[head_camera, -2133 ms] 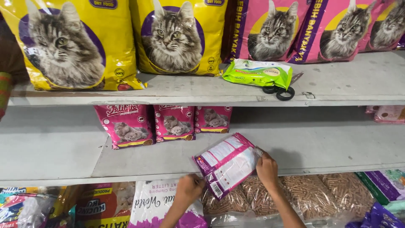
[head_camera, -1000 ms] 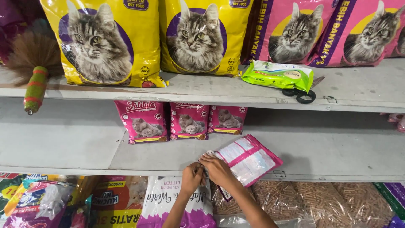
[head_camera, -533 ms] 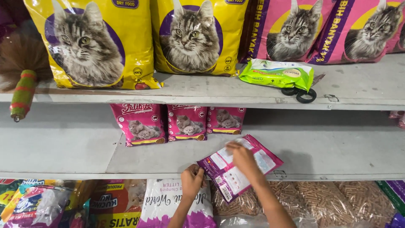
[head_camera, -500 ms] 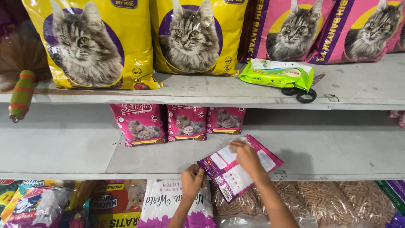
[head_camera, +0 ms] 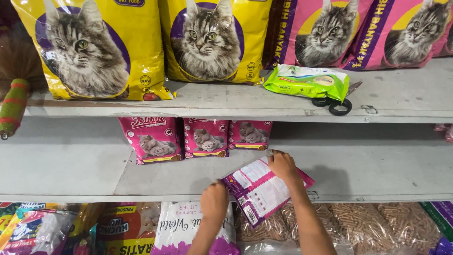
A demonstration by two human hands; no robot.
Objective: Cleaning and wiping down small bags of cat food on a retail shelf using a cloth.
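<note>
right now both hands are gripping a flat pink and purple cat food pouch (head_camera: 264, 189), which is lying tilted at the front edge of the middle shelf (head_camera: 377, 165), its white printed back facing up. the left hand (head_camera: 214, 200) is curling over the pouch's lower left corner, fingers pressed together on it. the right hand (head_camera: 282, 165) is pinching the pouch's top edge, its forearm crossing the pouch's right side. just behind, three small pink cat food packets (head_camera: 203, 138) are standing upright in a row at the back of the same shelf. on the shelf above, a green wipes pack (head_camera: 306, 82) is lying beside black scissors (head_camera: 332, 105), in front of big yellow cat food bags (head_camera: 212, 40). below, a white cat litter bag (head_camera: 181, 226) is sitting under the left forearm.
</note>
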